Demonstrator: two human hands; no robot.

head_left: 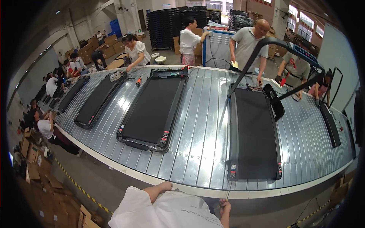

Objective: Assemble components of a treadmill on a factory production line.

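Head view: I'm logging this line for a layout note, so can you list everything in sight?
Treadmill decks: five, black, lying along the conveyor.
Upright handle frame: one, black, on the deck at right.
Conveyor: one, silver slatted, curving across.
Co-workers: several, far side and left end.
Cardboard boxes: many, brown, floor at left.
Stacked pallets: black, background.
Left hand: at conveyor edge.
Right hand: seems to hold a thin cord.

The left hand is hidden behind the shirt. What the right hand grips is too small to tell.
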